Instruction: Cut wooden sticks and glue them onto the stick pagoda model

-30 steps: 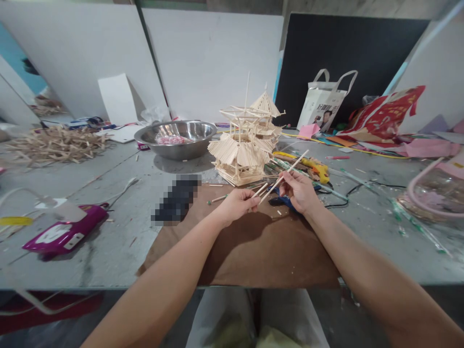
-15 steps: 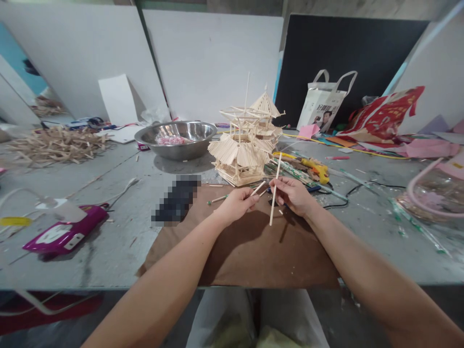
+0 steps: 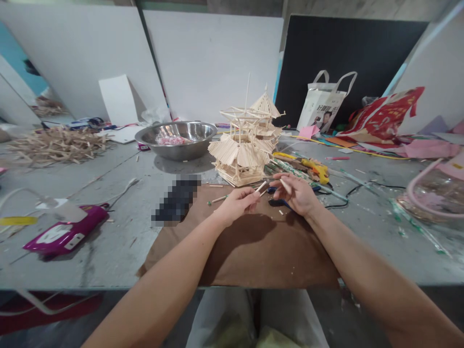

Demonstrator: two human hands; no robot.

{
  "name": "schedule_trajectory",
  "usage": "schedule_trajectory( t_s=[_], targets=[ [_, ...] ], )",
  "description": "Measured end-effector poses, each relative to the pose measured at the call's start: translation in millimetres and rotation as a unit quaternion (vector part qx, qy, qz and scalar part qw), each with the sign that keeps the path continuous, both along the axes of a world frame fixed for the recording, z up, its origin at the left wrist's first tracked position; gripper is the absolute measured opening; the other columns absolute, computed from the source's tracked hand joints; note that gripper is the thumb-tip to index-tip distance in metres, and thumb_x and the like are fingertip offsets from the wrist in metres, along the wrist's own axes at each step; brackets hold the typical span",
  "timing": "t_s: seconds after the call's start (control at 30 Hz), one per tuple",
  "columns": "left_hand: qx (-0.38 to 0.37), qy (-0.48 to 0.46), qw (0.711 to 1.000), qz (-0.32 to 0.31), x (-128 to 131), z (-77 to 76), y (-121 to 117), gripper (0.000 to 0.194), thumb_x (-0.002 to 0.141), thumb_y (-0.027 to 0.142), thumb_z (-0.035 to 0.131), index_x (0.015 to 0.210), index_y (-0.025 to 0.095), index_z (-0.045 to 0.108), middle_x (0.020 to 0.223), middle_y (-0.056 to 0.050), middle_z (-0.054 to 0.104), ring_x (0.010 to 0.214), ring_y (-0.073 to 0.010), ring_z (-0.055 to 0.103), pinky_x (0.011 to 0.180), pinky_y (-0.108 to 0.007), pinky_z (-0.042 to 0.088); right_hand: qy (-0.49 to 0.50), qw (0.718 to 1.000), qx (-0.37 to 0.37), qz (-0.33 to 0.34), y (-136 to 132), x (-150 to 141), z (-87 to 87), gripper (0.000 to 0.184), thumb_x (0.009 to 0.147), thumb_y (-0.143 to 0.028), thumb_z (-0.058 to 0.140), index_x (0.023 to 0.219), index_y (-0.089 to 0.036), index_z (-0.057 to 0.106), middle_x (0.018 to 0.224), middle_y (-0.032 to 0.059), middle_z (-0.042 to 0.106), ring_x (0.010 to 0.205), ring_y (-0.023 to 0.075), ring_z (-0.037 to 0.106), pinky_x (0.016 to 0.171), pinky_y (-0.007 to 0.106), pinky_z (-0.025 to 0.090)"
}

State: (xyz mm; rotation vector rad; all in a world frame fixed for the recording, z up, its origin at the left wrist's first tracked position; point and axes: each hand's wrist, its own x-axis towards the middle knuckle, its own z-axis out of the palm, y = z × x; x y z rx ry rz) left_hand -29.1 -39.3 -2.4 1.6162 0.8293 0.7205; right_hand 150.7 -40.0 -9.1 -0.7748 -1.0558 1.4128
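Note:
My left hand (image 3: 241, 204) is closed, pinching a short pale wooden stick (image 3: 261, 186) between thumb and fingers. Another wooden stick (image 3: 285, 185) is in my right hand (image 3: 296, 194); it points toward me, so its length looks short. The right fingers curl loosely around it. Both hands hover over a brown cloth (image 3: 250, 256), close together. Beneath the right hand lies a tool with dark blue handles (image 3: 278, 203), partly covered. Just beyond the hands stands a pagoda-like model of wooden sticks (image 3: 242, 154).
A steel basin (image 3: 177, 152) sits behind on the left, near a heap of wooden pieces (image 3: 58, 145). A yellow glue gun (image 3: 319, 170) and green-white packets lie right of the model. A purple power strip (image 3: 68, 229) and a pixelated dark object (image 3: 176, 199) are at left.
The stick in my right hand has turned from upright to pointing toward me, and the right fingers have loosened. My left hand has barely moved.

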Motion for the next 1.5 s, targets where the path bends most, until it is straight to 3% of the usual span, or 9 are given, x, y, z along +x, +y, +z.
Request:
schedule_trajectory(
  t_s=[0.13, 0.23, 0.33, 0.5, 0.67, 0.93, 1.07, 1.3, 1.5],
  targets=[
    [-0.012, -0.024, 0.999, 0.034, -0.5, -3.0, 2.8, 0.029, 0.070, 0.041, 0.047, 0.076, 0.013, 0.055, 0.055, 0.002, 0.046, 0.041, -0.0030, 0.033, 0.039, -0.017, 0.023, 0.047, 0.999, -0.007, -0.003, -0.6, 1.8, 3.0, 0.018, 0.064, -0.021, 0.054, 0.081, -0.021, 0.056, 0.084, -0.0018, 0.064, 0.053, 0.0101, 0.059, 0.052, 0.025, 0.048],
    [0.068, -0.026, 0.994, 0.079, -1.3, -4.2, 5.2, 0.028, 0.068, 0.039, 0.050, 0.074, 0.014, 0.061, 0.063, 0.001, 0.048, 0.055, -0.0060, 0.041, 0.050, -0.019, 0.032, 0.028, 0.999, -0.007, -0.017, -0.5, 0.7, 2.4, 0.011, 0.066, -0.027, 0.055, 0.074, -0.019, 0.057, 0.062, -0.0027, 0.062, 0.038, 0.0074, 0.051, 0.037, 0.020, 0.040],
    [0.107, -0.029, 0.988, 0.106, -1.7, -3.7, 6.0, 0.026, 0.067, 0.038, 0.053, 0.074, 0.015, 0.064, 0.062, 0.002, 0.048, 0.061, -0.0070, 0.042, 0.056, -0.020, 0.033, -0.001, 1.000, 0.007, 0.000, 0.2, -1.7, -0.8, 0.019, 0.068, -0.035, 0.054, 0.069, -0.017, 0.059, 0.040, -0.0067, 0.047, 0.026, 0.0033, 0.035, 0.029, 0.017, 0.027],
    [0.067, 0.011, 0.994, 0.082, 1.0, -5.2, 4.1, 0.030, 0.067, 0.040, 0.051, 0.078, 0.016, 0.064, 0.050, 0.005, 0.038, 0.041, -0.0037, 0.033, 0.041, -0.019, 0.028, -0.091, 0.995, 0.037, -0.034, -0.1, -7.8, -5.0, 0.020, 0.064, -0.035, 0.058, 0.070, -0.016, 0.062, 0.046, -0.0061, 0.046, 0.031, 0.0026, 0.037, 0.033, 0.018, 0.026],
    [0.052, 0.002, 0.997, 0.049, 3.7, -12.5, 4.7, 0.028, 0.066, 0.040, 0.052, 0.067, 0.014, 0.061, 0.061, 0.001, 0.047, 0.045, -0.0049, 0.043, 0.045, -0.020, 0.037, -0.211, 0.973, 0.078, -0.053, -3.4, -13.9, -5.5, 0.020, 0.065, -0.036, 0.056, 0.069, -0.018, 0.064, 0.054, -0.0044, 0.050, 0.035, 0.0036, 0.040, 0.035, 0.019, 0.028],
    [0.288, 0.111, 0.950, 0.046, 4.7, -16.7, 7.3, 0.026, 0.073, 0.030, 0.046, 0.060, 0.012, 0.060, 0.058, -0.001, 0.049, 0.059, -0.0091, 0.046, 0.058, -0.020, 0.037, -0.359, 0.905, 0.216, -0.077, -8.9, -15.2, -2.3, 0.024, 0.073, -0.033, 0.048, 0.066, -0.017, 0.064, 0.045, -0.0035, 0.046, 0.043, 0.0065, 0.041, 0.043, 0.019, 0.034],
    [0.335, 0.147, 0.930, 0.021, 5.1, -15.2, 4.7, 0.024, 0.075, 0.027, 0.043, 0.063, 0.013, 0.060, 0.058, 0.000, 0.050, 0.056, -0.0076, 0.044, 0.054, -0.017, 0.034, -0.374, 0.890, 0.248, -0.082, -10.3, -16.8, -2.3, 0.024, 0.074, -0.031, 0.048, 0.063, -0.016, 0.063, 0.047, -0.0028, 0.047, 0.045, 0.0067, 0.042, 0.046, 0.019, 0.034],
    [0.314, 0.180, 0.931, 0.044, 6.9, -12.6, -0.6, 0.029, 0.074, 0.029, 0.044, 0.055, 0.011, 0.056, 0.045, 0.004, 0.038, 0.046, -0.0050, 0.033, 0.043, -0.015, 0.026, -0.369, 0.891, 0.257, -0.062, -8.8, -18.4, -9.3, 0.022, 0.072, -0.033, 0.050, 0.069, -0.016, 0.064, 0.056, -0.0010, 0.050, 0.047, 0.0070, 0.045, 0.046, 0.020, 0.036],
    [0.277, 0.181, 0.943, 0.027, 7.2, -14.2, -0.1, 0.032, 0.074, 0.033, 0.042, 0.056, 0.011, 0.057, 0.047, 0.002, 0.045, 0.046, -0.0055, 0.036, 0.044, -0.016, 0.028, -0.365, 0.894, 0.253, -0.059, -5.6, -18.6, -13.6, 0.022, 0.071, -0.035, 0.051, 0.072, -0.018, 0.065, 0.062, 0.0007, 0.055, 0.051, 0.0079, 0.047, 0.046, 0.020, 0.036]
  ],
)
